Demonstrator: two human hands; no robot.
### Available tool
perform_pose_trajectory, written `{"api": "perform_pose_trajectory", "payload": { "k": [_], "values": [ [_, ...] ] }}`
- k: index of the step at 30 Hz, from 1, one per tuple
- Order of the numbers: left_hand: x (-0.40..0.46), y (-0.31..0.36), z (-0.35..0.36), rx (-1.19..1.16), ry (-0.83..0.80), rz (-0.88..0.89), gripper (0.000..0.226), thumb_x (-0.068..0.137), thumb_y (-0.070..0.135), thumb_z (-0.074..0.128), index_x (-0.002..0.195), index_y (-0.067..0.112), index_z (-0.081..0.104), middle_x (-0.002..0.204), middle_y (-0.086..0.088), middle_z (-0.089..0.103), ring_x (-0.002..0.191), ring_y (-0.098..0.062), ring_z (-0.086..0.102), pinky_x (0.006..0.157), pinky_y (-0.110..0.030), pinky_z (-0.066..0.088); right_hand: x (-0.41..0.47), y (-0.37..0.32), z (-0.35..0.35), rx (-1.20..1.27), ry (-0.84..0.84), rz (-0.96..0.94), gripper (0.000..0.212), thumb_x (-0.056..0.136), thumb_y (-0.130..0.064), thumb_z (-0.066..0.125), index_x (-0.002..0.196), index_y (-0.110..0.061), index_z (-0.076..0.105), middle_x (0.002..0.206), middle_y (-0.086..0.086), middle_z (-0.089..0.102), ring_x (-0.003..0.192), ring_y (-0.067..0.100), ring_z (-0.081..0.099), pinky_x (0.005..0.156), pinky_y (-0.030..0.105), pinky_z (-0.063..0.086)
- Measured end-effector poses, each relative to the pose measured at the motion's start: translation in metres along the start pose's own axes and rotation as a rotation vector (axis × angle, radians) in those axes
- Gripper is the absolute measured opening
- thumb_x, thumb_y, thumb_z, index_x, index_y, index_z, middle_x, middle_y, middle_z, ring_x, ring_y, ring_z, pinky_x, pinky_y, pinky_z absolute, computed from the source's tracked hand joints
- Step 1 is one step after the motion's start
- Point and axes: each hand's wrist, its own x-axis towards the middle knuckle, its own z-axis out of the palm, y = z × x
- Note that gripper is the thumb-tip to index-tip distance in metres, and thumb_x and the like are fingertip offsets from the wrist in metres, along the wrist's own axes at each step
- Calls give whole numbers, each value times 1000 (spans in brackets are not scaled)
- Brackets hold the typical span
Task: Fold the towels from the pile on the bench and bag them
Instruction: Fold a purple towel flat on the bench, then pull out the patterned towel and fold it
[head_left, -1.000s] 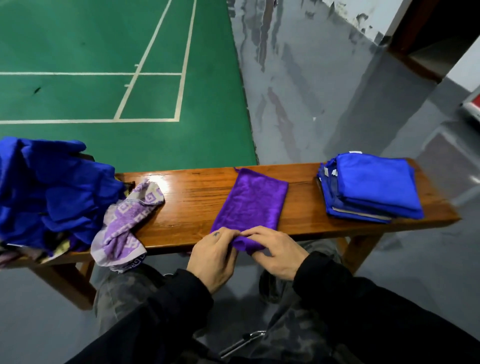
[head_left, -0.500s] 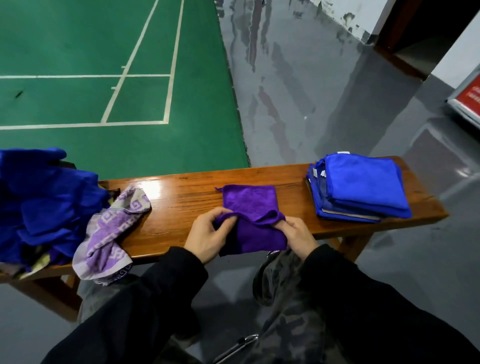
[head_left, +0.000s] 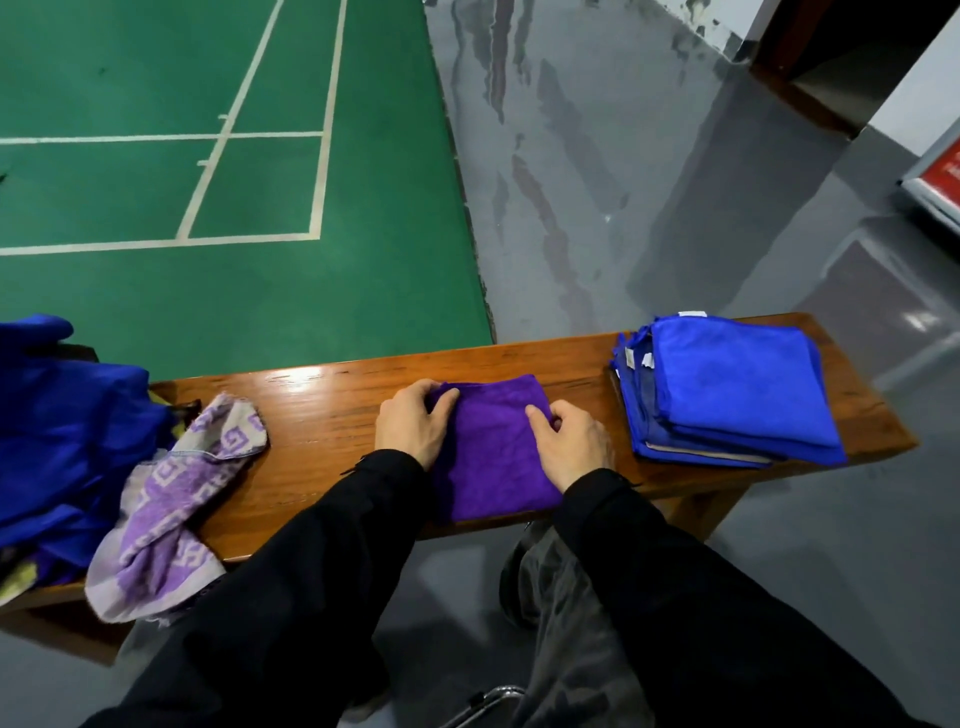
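Two hands work on one purple towel (head_left: 493, 457), which lies folded into a rough rectangle on the middle of the wooden bench (head_left: 322, 415), its near edge reaching the bench's front edge. We see the left hand (head_left: 413, 423) at the towel's far left corner, fingers curled over the cloth edge and gripping it. The right hand (head_left: 571, 447) sits on the towel's right side, fingers bent and pinching the cloth near its right edge. Both arms wear black sleeves.

To the right of the purple towel, near but not touching it, we find a neat stack of folded blue towels (head_left: 727, 395) with small white tags showing at its far left corner. At the left end of the bench sits a loose pile of blue cloth (head_left: 62, 431), and beside it a lilac and grey patterned towel (head_left: 182, 493) droops over the bench's front edge. Behind the bench lie a green court floor (head_left: 208, 156) with white lines and a grey floor (head_left: 623, 182).
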Motion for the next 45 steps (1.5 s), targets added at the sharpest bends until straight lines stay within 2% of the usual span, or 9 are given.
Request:
{"api": "perform_pose_trajectory", "payload": {
  "k": [5, 10, 14, 20, 24, 30, 37, 42, 45],
  "values": [
    [11, -3, 8, 103, 57, 74, 38, 95, 55, 52, 86, 20, 62, 85, -5, 70, 82, -33, 64, 73, -42, 53, 3, -2, 8, -135, 69, -33, 36, 99, -56, 47, 87, -23, 54, 85, 2, 63, 83, 29, 60, 64, 34, 38],
    [-1, -6, 11, 317, 101, -4, 73, 81, 74, 57, 124, 16, 56, 125, -12, 55, 116, -33, 51, 100, -44, 44, 0, -6, 11, -85, 84, 53, 38, 91, -49, 60, 117, -21, 54, 118, 5, 54, 105, 28, 57, 80, 37, 44],
    [-30, -2, 15, 497, 48, -104, 56, 85, 62, 59, 117, 16, 57, 128, -12, 52, 121, -38, 43, 98, -48, 36, -2, -4, 11, -46, 39, 12, 25, 89, -44, 62, 99, -22, 56, 110, 2, 54, 105, 28, 54, 89, 39, 43],
    [-52, 26, -8, -333, 26, 19, 21, 99, 27, 52, 109, 12, 41, 93, 4, 60, 91, -29, 61, 86, -41, 48, -16, -34, -17, 467, -15, -5, 20, 93, -25, 67, 102, -19, 51, 86, -13, 58, 89, 16, 62, 82, 34, 50],
    [-47, 89, -6, -536, 39, 121, 54, 94, 27, 63, 140, 18, 36, 134, 0, 53, 124, -20, 54, 109, -36, 42, -15, -32, -84, 705, 135, -69, 31, 89, -17, 73, 113, -20, 53, 103, -17, 63, 93, -11, 62, 82, 18, 50],
    [-28, 210, 35, -624, -149, 332, 40, 94, 15, 63, 133, 24, 59, 131, 5, 62, 121, -7, 58, 111, -36, 43, 14, 7, -202, 761, 349, -54, 33, 89, -19, 74, 112, -31, 53, 81, 1, 72, 84, 23, 70, 78, 41, 56],
    [-11, 236, 119, -65, -355, 284, 51, 91, 25, 67, 138, 13, 52, 137, -21, 49, 133, -31, 42, 111, -28, 29, 52, 79, -233, 76, 346, 222, 64, 88, -30, 68, 143, -15, 41, 136, 12, 54, 126, 31, 52, 102, 34, 39],
    [-12, 225, 143, 216, -161, 613, 52, 100, 31, 49, 150, 21, 40, 163, -14, 22, 150, -32, 20, 117, -43, 25, 52, 88, -212, -338, 221, -293, 60, 100, -34, 50, 156, -24, 32, 162, 7, 31, 148, 25, 27, 121, 39, 21],
    [-15, 229, 144, 285, -306, 620, 49, 105, 39, 35, 149, 20, 43, 161, -7, 30, 151, -28, 18, 121, -46, 23, 50, 98, -197, -553, 2, -269, 50, 105, -39, 38, 153, -26, 37, 161, 2, 34, 151, 25, 24, 123, 45, 15]
  ]
}}
